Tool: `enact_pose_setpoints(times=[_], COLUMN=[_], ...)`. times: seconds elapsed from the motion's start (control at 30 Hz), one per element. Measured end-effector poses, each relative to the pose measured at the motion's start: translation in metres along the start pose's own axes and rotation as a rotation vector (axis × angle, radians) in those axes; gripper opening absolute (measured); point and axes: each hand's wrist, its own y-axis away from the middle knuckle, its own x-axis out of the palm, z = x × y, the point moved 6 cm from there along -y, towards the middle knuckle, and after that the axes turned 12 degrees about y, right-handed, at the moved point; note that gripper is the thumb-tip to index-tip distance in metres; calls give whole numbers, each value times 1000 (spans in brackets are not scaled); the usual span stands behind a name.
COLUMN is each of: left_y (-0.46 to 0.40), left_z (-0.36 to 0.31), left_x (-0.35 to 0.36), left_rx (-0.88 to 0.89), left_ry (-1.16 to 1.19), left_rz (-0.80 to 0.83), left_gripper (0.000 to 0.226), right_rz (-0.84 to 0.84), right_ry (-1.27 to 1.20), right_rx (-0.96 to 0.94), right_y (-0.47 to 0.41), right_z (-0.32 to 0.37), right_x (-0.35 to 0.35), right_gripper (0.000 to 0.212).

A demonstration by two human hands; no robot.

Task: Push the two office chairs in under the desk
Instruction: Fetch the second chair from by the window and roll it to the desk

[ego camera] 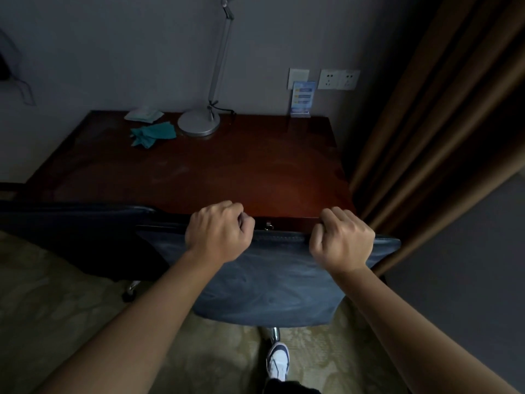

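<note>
While both fists curl over its top edge, the left hand [220, 231] and right hand [342, 240] grip the blue-grey leather office chair [272, 282] against the dark reddish wooden tabletop [199, 172].

A dim room has a plain grey wall [113, 52] carrying white socket plates [338, 79], heavy brown curtains [443, 109] hanging at the right, pale patterned beige carpet [56, 294] on the floor, and a silver metal lamp [200, 123] with a round base.
</note>
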Motion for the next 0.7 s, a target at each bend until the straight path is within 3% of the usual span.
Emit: enact_pose_setpoints(times=[0.4,0.7], left_y=[-18,-32], left_z=[5,2], left_x=[1,12], left_rx=[162,161], left_ry=[43,53], left_rz=[-199,-205], left_gripper=[28,28], right_rz=[-48,-53], right_ry=[-30,-34], right_rx=[-38,-30], right_y=[-17,-34], right_z=[2,-10], right_x=[12,25], right_gripper=[18,18])
